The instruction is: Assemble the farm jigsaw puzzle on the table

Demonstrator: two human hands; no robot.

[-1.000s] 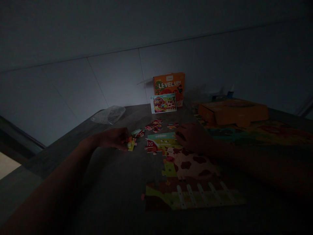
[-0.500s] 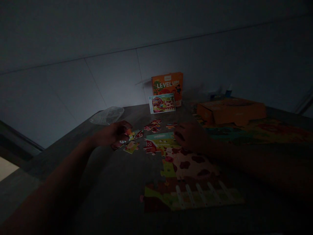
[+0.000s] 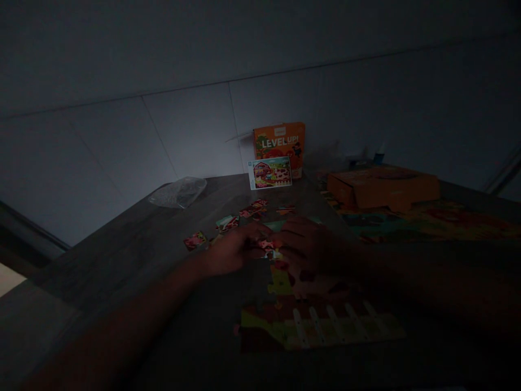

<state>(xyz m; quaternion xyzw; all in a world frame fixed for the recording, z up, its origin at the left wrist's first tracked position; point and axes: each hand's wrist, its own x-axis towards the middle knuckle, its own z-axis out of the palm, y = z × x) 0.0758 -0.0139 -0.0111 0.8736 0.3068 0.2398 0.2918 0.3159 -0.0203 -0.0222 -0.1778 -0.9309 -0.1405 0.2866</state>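
The scene is very dark. A partly assembled farm puzzle (image 3: 317, 326) with a white fence and a spotted cow lies on the dark table (image 3: 122, 255). My left hand (image 3: 232, 251) reaches in from the left and meets my right hand (image 3: 309, 244) over the puzzle's upper part. Between the two hands a small reddish puzzle piece (image 3: 266, 245) shows, pinched by my left fingers. My right hand's fingers curl down onto the puzzle. Loose pieces (image 3: 228, 222) lie just beyond the hands, and one loose piece (image 3: 195, 239) sits further left.
An orange puzzle box (image 3: 279, 144) stands against the wall with a picture card (image 3: 270, 172) leaning on it. An orange box lid (image 3: 382, 187) rests at the right on another colourful puzzle (image 3: 439, 222). A crumpled clear plastic bag (image 3: 179, 191) lies at the back left.
My left hand moved right from the loose pieces at the left to the puzzle, carrying a piece. My right hand shifted slightly down over the puzzle's top.
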